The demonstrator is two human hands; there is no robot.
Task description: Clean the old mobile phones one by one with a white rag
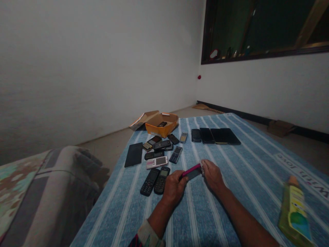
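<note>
A phone with a pink edge is held up over the striped cloth, tilted, between my two hands. My left hand is closed on its left end. At the other end, my right hand grips it with a crumpled whitish cloth pressed against the edge. Close beside my left hand lie two dark keypad phones. Beyond them sit a pink-and-white keypad phone, a slim grey keypad phone and several other old phones in a loose group.
An open orange box with a phone inside stands at the back. Several dark smartphones lie in a row behind my right hand. A black tablet-like slab is at left. A bottle of yellow-green liquid is at right, on the blue striped cloth.
</note>
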